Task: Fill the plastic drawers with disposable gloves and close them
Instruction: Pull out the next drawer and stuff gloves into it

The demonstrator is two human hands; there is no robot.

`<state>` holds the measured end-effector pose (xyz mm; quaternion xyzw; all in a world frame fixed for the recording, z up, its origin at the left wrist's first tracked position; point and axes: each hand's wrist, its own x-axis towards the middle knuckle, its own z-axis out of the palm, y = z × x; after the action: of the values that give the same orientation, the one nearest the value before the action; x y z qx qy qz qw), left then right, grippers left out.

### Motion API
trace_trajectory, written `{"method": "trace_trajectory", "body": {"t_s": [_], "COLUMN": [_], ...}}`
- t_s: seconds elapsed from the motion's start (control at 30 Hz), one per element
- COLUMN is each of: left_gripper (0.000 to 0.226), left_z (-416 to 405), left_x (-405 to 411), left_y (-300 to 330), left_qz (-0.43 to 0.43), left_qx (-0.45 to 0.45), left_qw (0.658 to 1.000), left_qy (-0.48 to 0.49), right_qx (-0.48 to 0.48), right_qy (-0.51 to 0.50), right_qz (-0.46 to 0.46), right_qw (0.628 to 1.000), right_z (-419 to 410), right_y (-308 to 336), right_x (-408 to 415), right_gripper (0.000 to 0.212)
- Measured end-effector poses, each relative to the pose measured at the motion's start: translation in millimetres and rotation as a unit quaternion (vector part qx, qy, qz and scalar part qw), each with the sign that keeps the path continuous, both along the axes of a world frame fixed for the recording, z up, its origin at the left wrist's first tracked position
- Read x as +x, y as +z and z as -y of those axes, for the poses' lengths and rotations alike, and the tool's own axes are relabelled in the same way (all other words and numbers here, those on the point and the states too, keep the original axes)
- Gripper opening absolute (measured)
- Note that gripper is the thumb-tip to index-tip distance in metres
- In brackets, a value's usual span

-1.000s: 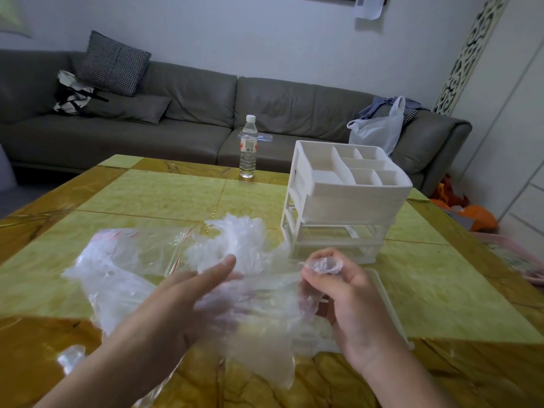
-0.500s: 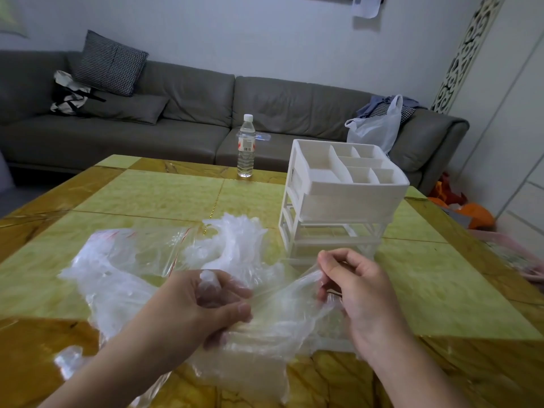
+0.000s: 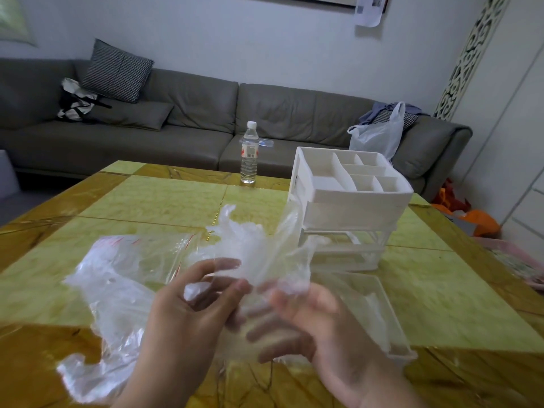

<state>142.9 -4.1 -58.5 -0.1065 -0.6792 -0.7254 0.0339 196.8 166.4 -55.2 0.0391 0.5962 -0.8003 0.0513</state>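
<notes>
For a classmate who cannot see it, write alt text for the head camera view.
Two hands, left hand and right hand, hold a clear disposable glove over a yellow-green table. A pulled-out drawer lies before a white drawer unit; a water bottle stands behind.

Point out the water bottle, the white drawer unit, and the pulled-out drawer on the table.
water bottle point(image 3: 249, 154): head view, on its label.
white drawer unit point(image 3: 353, 209): head view, on its front wall.
pulled-out drawer point(image 3: 396, 337): head view, on its right side wall.
</notes>
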Motion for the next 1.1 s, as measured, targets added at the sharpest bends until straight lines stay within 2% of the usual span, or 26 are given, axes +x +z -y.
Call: {"method": "trace_trajectory", "body": {"t_s": [0.07, 0.13, 0.2, 0.23, 0.27, 0.33, 0.43, 0.57, 0.67, 0.77, 0.87, 0.97, 1.03, 1.1], "left_gripper": [0.020, 0.044, 0.054, 0.056, 0.061, 0.062, 0.044, 0.048, 0.042, 0.042, 0.047, 0.044, 0.040, 0.040], "left_z": [0.3, 9.0, 20.1, 26.1, 29.8, 29.5, 23.5, 27.6, 36.6, 45.0, 47.4, 47.2, 45.8, 44.6], "left_x": [1.0, -6.9, -15.6, -20.1, -24.7, -29.4, -26.8, -30.2, -36.8, -43.9, -49.3, -52.5, -53.2, -53.2], "left_y": [4.1, 7.9, 15.9, 19.0, 17.8, 13.0, 9.2, 6.4, 9.9, 9.4, 5.8, 2.3, 2.0, 2.9], "left_qz": [0.019, 0.126, 0.287, 0.325, 0.336, 0.320, 0.248, 0.186, 0.116, 0.103, 0.134, 0.167, 0.170, 0.162], "left_qx": [-0.007, 0.054, 0.174, 0.198, 0.192, 0.153, 0.080, 0.081, 0.025, 0.028, 0.076, 0.129, 0.151, 0.160], "left_qw": [0.998, 0.978, 0.909, 0.881, 0.874, 0.896, 0.944, 0.972, 0.992, 0.994, 0.987, 0.976, 0.973, 0.973], "left_qy": [-0.062, -0.156, -0.249, -0.280, -0.294, -0.269, -0.204, -0.120, -0.049, -0.029, -0.036, -0.048, -0.048, -0.038], "right_qx": [0.048, 0.064, 0.073, 0.093, 0.115, 0.158, 0.190, 0.194, 0.190, 0.190, 0.179, 0.165, 0.144, 0.079], "right_qy": [-0.043, -0.066, -0.032, 0.000, 0.032, 0.079, 0.112, 0.120, 0.112, 0.097, 0.084, 0.057, 0.011, -0.068], "right_qz": [-0.024, -0.035, -0.033, -0.033, -0.029, -0.028, -0.033, -0.031, -0.027, -0.018, -0.010, 0.003, 0.007, 0.010], "right_qw": [0.998, 0.995, 0.996, 0.995, 0.992, 0.984, 0.975, 0.973, 0.975, 0.977, 0.980, 0.985, 0.989, 0.995], "right_z": [3.9, -3.9, -14.5, -18.2, -20.2, -19.6, -14.9, -13.8, -19.0, -23.3, -26.3, -31.6, -35.7, -40.5], "right_y": [-0.6, -1.1, 2.8, 3.2, 3.8, 2.0, -2.5, -1.5, -1.8, -2.3, -1.6, -0.2, 2.1, 4.5], "right_x": [-0.7, -2.4, -2.3, -2.0, -1.1, -0.3, -0.7, -1.0, -2.1, -2.9, -3.3, -3.3, -3.1, -4.2], "right_gripper": [0.004, 0.007, 0.006, 0.008, 0.009, 0.009, 0.011, 0.011, 0.009, 0.009, 0.015, 0.022, 0.021, 0.012]}}
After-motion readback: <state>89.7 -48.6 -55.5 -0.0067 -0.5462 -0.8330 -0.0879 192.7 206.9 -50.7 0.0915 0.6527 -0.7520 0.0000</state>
